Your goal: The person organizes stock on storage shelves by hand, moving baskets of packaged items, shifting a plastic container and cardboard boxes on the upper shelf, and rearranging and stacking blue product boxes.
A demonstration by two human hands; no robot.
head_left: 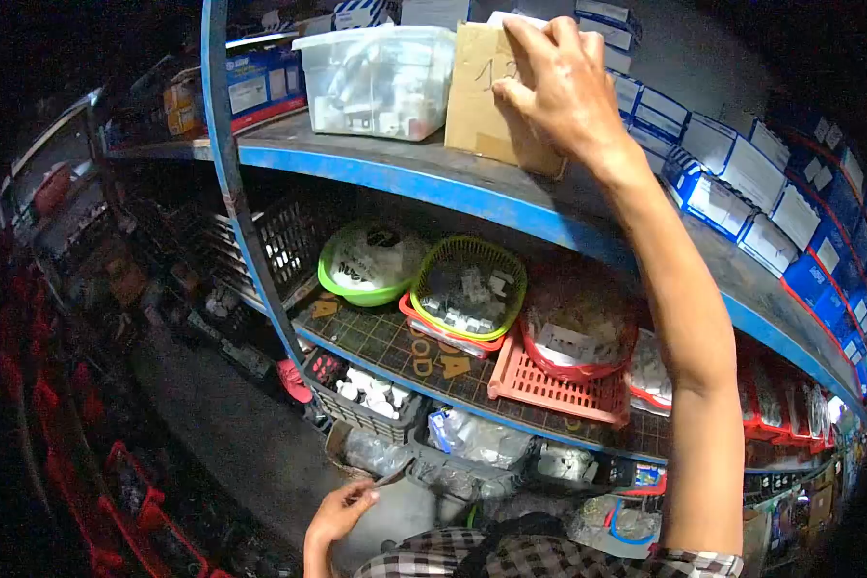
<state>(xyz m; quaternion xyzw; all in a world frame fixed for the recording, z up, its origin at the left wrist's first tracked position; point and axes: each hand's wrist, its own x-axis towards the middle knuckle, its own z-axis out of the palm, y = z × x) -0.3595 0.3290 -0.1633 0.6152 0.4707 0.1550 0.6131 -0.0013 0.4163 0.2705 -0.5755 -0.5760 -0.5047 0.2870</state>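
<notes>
On the top shelf, my right hand (564,82) grips the upper edge of a cardboard box (482,106), with the thumb on its front face and the fingers over the top. Handwritten marks show on that face. Directly left of the box is a clear plastic tub (380,77) holding white and grey pieces. Low in the view, my left hand (340,515) has its fingers curled beside a smooth grey object (400,520). What those fingers hold, if anything, is hidden.
The blue shelf edge (472,196) runs below the box. Underneath stand a green bowl (368,289), a yellow-green basket (470,286) and a red crate (559,385). Blue-and-white boxes (718,164) line the right. A blue upright post (223,125) rises at left.
</notes>
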